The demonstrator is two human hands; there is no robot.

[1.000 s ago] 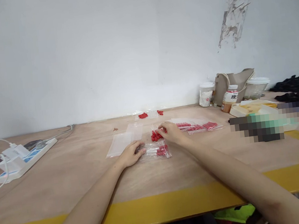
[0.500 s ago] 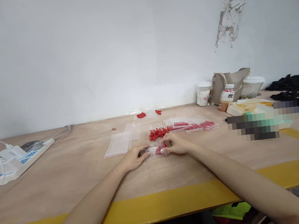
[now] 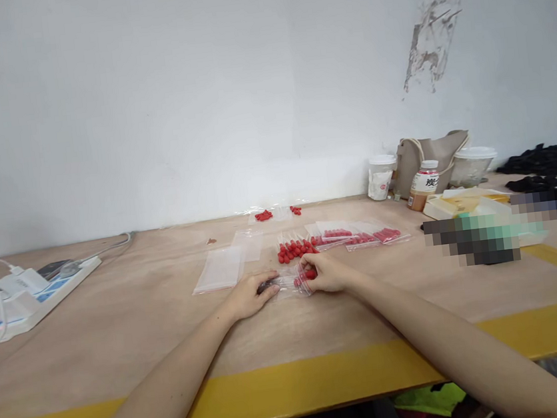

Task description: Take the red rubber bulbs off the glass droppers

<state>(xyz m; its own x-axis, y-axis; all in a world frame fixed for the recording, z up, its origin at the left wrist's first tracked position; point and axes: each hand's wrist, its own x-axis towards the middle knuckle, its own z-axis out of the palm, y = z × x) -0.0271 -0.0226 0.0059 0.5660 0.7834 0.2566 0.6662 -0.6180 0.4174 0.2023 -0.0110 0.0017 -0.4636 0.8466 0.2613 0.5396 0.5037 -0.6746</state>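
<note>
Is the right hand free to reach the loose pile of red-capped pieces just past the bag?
Probably yes. The loose pile lies just beyond the right hand with nothing over it. But its fingers are pinching the small clear bag, so they would have to let go first.

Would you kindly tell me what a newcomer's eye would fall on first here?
The bright red pieces stand out: a loose pile lies mid-table, with filled bags in a row to its right. Just in front, the left hand and right hand grip a small clear bag holding more red pieces. A yellow strip runs along the table's near edge.
</note>
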